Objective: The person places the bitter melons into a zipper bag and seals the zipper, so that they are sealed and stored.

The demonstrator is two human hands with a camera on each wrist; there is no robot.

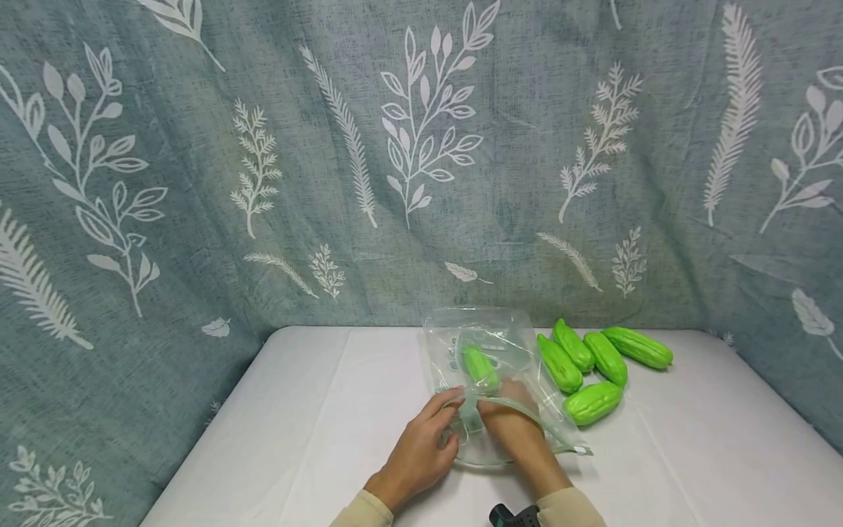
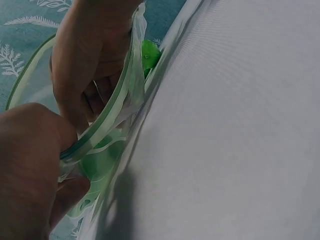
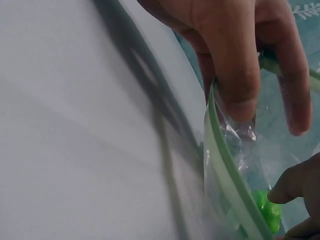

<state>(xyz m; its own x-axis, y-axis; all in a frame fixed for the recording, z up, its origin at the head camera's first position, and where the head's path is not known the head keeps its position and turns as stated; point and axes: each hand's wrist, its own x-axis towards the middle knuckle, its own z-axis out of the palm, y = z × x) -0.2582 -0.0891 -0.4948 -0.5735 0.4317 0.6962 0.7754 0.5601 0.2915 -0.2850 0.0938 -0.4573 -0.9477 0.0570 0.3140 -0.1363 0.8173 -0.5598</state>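
A clear zip bag [image 1: 437,351] with a green-edged mouth lies on the table, its mouth towards me. Inside it rests a ridged green bitter melon [image 1: 479,366]. My left hand [image 1: 421,446] grips the left of the bag's rim, thumb on one side of the film and fingers on the other; the left wrist view shows that hand [image 2: 30,160] close by the rim. Through the mouth reaches my right hand [image 1: 516,421], seen through plastic. Its curled fingers are at the melon's near end, and in the right wrist view they hold a green melon [image 3: 269,211] at its edge.
Several more bitter melons [image 1: 607,359] lie in a loose group right of the bag, the nearest [image 1: 594,402] close to its side. A white cloth covers the table [image 1: 316,424]. A patterned curtain [image 1: 421,256] hangs right behind the table's far edge.
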